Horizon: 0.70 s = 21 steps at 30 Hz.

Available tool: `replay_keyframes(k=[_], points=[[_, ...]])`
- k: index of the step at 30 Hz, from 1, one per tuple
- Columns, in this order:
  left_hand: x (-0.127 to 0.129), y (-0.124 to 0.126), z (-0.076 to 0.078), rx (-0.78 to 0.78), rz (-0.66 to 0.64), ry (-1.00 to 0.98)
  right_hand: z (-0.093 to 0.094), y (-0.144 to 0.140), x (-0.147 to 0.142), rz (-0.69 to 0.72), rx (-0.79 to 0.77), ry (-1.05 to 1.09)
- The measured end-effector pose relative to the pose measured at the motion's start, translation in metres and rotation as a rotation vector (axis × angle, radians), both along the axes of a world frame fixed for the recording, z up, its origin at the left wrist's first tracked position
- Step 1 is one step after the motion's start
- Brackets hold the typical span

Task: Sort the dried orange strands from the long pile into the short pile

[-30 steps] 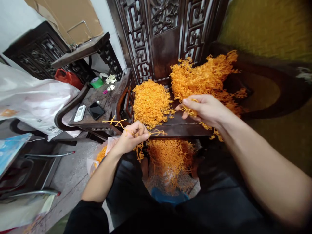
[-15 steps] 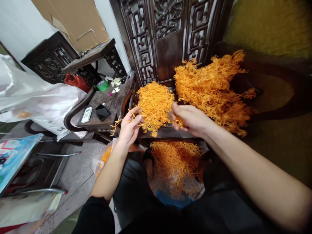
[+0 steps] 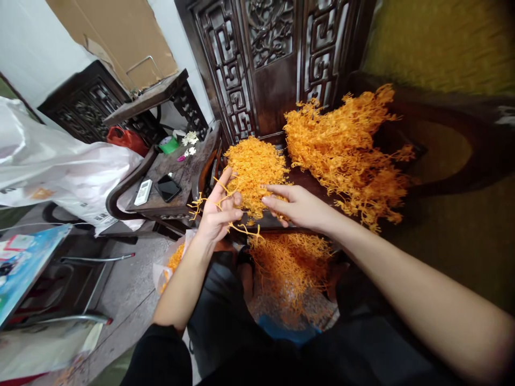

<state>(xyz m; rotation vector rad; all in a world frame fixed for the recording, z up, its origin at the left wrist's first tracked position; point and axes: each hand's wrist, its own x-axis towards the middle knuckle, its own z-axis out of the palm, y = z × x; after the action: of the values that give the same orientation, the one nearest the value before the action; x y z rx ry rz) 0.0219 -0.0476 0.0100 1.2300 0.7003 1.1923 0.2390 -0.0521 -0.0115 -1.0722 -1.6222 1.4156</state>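
Observation:
My left hand (image 3: pixel 219 214) has its fingers curled round thin orange branched stems (image 3: pixel 197 205), whose ends stick out on both sides of the hand. Just to the right, my right hand (image 3: pixel 300 206) is at the front edge of a heap of small orange curly pieces (image 3: pixel 257 163). Its thumb and forefinger come close together over orange bits; what lies between them blends with the heap. A larger tangle of orange branched sprigs (image 3: pixel 341 147) rests behind my right forearm. Below the seat edge, between my legs, hangs a mass of bare orange stems (image 3: pixel 289 262).
The heaps lie on a dark wooden seat with a carved back (image 3: pixel 273 86). To the left, a side table (image 3: pixel 155 166) bears a phone (image 3: pixel 168 186), a white remote (image 3: pixel 143 192) and green tape (image 3: pixel 169 143). A blue basin (image 3: pixel 287 329) is low between my legs.
My right hand has moved left, away from the large tangle and closer to my left hand. The stems in my left hand have turned, with one end now pointing right.

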Motion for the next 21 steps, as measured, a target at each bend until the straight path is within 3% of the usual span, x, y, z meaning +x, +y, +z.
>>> replay_keyframes(k=[3,5,10,12,14,16,18,19,21], points=[[0.002,-0.003,0.001,-0.019,-0.129,0.019,0.0,-0.002,-0.007,0.025,0.046,-0.021],[-0.002,-0.002,0.002,-0.033,-0.191,0.05,0.0,-0.002,-0.007,-0.046,0.151,-0.089],[-0.037,0.016,0.004,-0.128,-0.292,0.275,0.008,0.004,0.026,-0.456,0.812,-0.539],[-0.053,0.025,0.003,-0.193,-0.232,0.41,0.013,0.005,0.045,-0.531,0.985,-0.727],[-0.06,0.03,0.004,-0.165,0.052,0.462,0.017,0.004,0.06,-0.549,1.105,-0.84],[-0.056,0.026,0.008,0.088,0.511,0.393,0.019,0.002,0.065,-0.533,1.223,-0.9],[-0.039,0.013,0.016,0.515,0.839,0.358,0.02,-0.002,0.062,-0.498,1.325,-0.934],[-0.028,0.004,0.021,0.728,0.88,0.409,0.02,-0.003,0.057,-0.465,1.367,-0.943],[-0.003,-0.013,0.029,0.979,0.61,0.688,0.02,-0.006,0.045,-0.386,1.427,-0.949]])
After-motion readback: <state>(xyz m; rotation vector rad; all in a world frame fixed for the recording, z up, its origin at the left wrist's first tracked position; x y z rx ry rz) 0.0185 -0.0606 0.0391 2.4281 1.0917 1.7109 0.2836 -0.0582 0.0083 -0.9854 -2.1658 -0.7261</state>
